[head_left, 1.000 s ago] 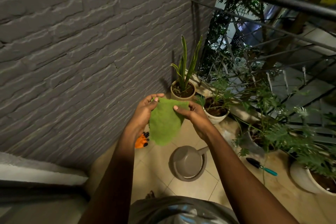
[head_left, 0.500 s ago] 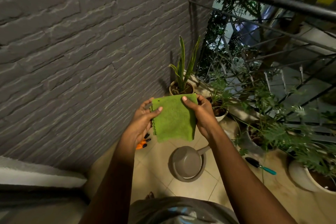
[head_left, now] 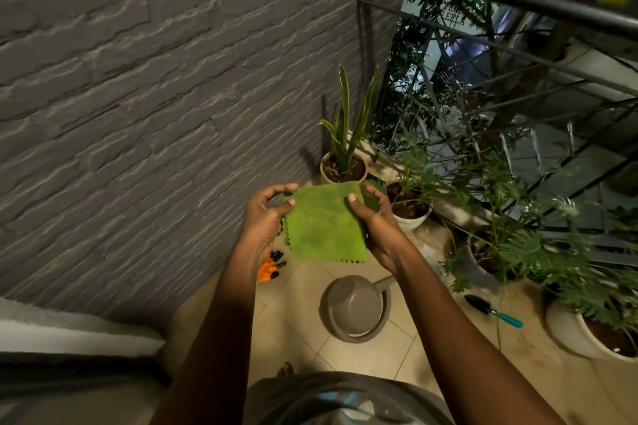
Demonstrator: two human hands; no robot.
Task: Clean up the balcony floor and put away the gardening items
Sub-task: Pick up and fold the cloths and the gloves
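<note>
Both hands are up at chest level, each pinching a top corner of the green microfiber cloth [head_left: 324,224]: left hand [head_left: 266,221] and right hand [head_left: 376,228], thumbs in front. My guess is it's held flat like that to fold it neatly. Below on the tiled floor [head_left: 286,328] sit orange gloves [head_left: 267,269], a grey plastic container [head_left: 355,307] and a teal-handled trowel [head_left: 493,311], not yet put away. The snake plant pot [head_left: 343,169] is further back in the corner.
</note>
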